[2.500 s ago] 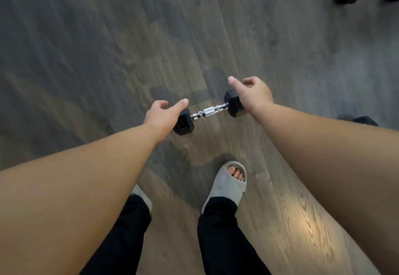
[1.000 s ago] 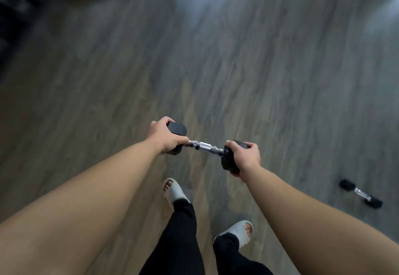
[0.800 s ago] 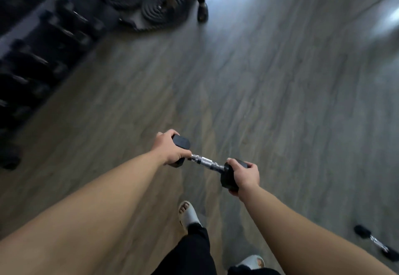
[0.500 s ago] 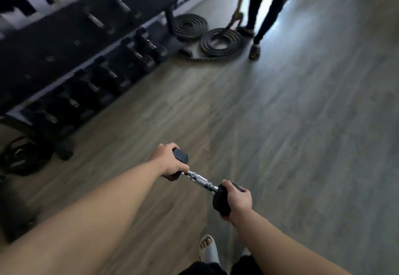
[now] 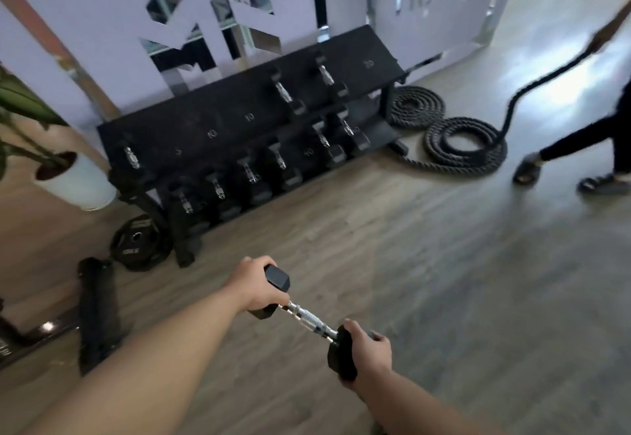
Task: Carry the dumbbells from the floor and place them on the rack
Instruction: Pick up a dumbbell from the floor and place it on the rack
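I hold a small dumbbell (image 5: 307, 320) with black hex heads and a chrome handle, off the floor, at the lower middle. My left hand (image 5: 254, 284) is shut around its far head and my right hand (image 5: 370, 354) around its near head. The black two-tier dumbbell rack (image 5: 218, 117) stands ahead against the white wall, a few steps away. Its lower tier holds several dumbbells (image 5: 280, 161). The upper tier carries three, with bare numbered slots between them.
A person (image 5: 580, 161) at the right holds a battle rope (image 5: 464, 141) coiled on the floor by the rack's right end. A weight plate (image 5: 136, 243) leans at the rack's left foot, next to a black roller (image 5: 95, 308) and a white plant pot (image 5: 76, 178).
I lifted the dumbbell off the floor by both heads. The view then swung up and left, bringing the rack, wall and the other person into sight. The dumbbell left on the floor is out of view.
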The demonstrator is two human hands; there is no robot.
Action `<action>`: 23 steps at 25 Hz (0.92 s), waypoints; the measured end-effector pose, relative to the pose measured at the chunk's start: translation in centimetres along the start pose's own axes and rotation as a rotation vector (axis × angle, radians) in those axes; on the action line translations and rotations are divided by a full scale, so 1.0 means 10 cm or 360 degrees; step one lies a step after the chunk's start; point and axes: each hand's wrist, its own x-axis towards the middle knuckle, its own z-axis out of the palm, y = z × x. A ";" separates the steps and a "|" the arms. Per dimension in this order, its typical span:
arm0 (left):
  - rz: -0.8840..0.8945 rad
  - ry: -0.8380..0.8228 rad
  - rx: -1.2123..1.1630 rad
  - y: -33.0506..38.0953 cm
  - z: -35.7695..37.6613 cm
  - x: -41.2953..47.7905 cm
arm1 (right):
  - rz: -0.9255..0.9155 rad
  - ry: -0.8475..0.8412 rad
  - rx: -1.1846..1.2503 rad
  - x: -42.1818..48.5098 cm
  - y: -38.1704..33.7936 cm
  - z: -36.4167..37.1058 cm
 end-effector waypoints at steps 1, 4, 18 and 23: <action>-0.0015 0.0028 -0.0032 -0.01 -0.15 0.14 | -0.0012 -0.0028 -0.0025 0.00 -0.15 0.20; -0.0032 0.0110 -0.0066 -0.07 -0.63 0.54 | -0.0057 -0.0032 -0.0127 0.10 -0.45 0.85; 0.0174 0.0052 0.0180 -0.97 -3.08 3.32 | 0.0006 0.0085 -0.0090 0.66 -0.83 4.43; 0.0220 0.0040 0.0227 -0.85 -3.65 4.20 | 0.0001 0.0087 0.0010 1.10 -1.30 5.26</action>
